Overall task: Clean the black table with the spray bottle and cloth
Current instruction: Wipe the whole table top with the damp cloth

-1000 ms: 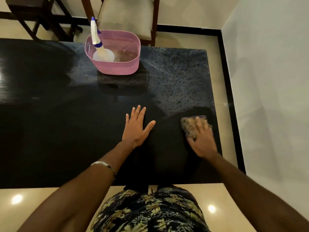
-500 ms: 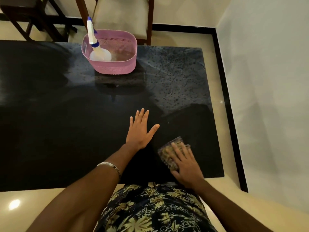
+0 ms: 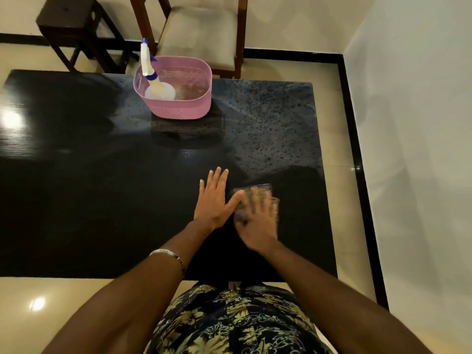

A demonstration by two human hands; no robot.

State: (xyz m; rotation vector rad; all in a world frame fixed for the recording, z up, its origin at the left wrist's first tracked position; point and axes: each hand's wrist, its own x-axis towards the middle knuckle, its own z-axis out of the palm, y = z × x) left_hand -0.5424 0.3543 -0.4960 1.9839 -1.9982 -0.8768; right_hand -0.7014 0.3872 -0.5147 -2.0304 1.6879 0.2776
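Cloth [image 3: 255, 198]: lies flat on the black table, near the front right part of the top, under the fingers of the right hand. Blurred; its pattern cannot be read. Flat placement puts the most fabric against the surface.

Right hand [image 3: 258, 223]: fingers spread and laid straight over the cloth, palm pressing down. Nothing is pinched. The blur suggests a wiping stroke is in progress; direction cannot be told.

Left hand [image 3: 215, 200]: flat on the bare tabletop, fingers straight and close together, thumb angled out toward the cloth and just beside it. It holds nothing. Judged function: a brace for the body while the other arm wipes.

Black table [image 3: 89, 200]: glossy top. The far right area shows a mottled, droplet-covered film; the area round the hands reads darker and more even. Judged status: spraying is done there and wiping is partway, with the far right portion left to wipe.

Spray bottle [image 3: 153, 80]: stands tilted inside the pink basket, nozzle upward, leaning on the rim. Well apart from both hands, so clear of the wiping path.

Pink basket [image 3: 194, 108]: sits on the table's far edge, centre. It covers part of the top; that patch would need the basket shifted.

Chair [image 3: 201, 29]: behind the table, beyond the basket.

Stool [image 3: 71, 24]: dark, on the floor at far left.
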